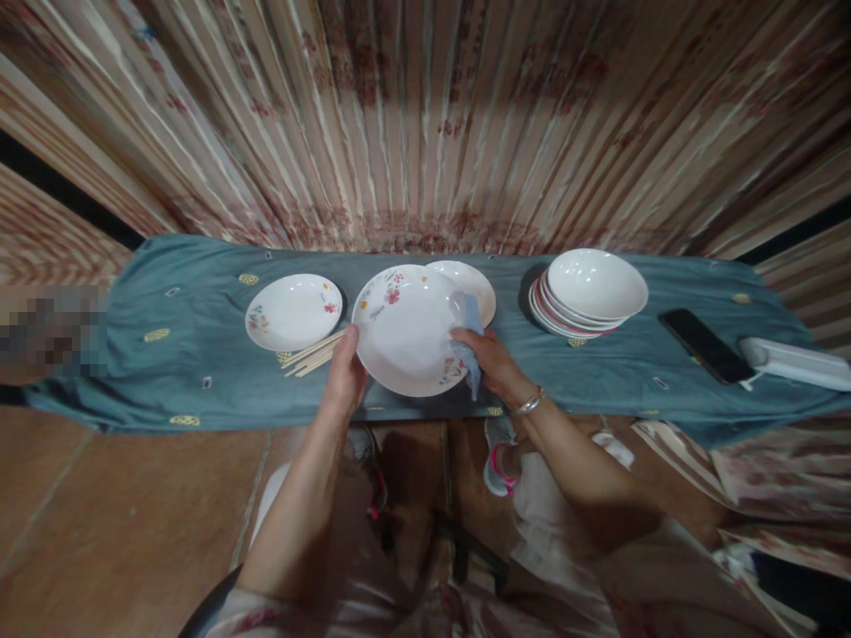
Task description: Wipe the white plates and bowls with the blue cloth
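Observation:
A white plate point(405, 337) with a floral rim is held up and tilted between my two hands. My left hand point(346, 370) grips its left edge, thumb on the front. At the right edge, my right hand point(488, 359) presses a light blue cloth point(472, 332) against the plate, the fingers behind it hidden. Partly covered by the held plate, another white plate point(482, 288) lies behind on the table. Several wooden chopsticks point(311, 354) rest beside my left hand. Farther left sits a floral white plate point(292, 312).
A stack of white bowls point(595, 288) stands right of my hands on the green tablecloth point(199, 390). Beyond it lie a black phone point(706, 346) and a long white object point(798, 361). A patterned curtain point(425, 124) hangs close behind the table.

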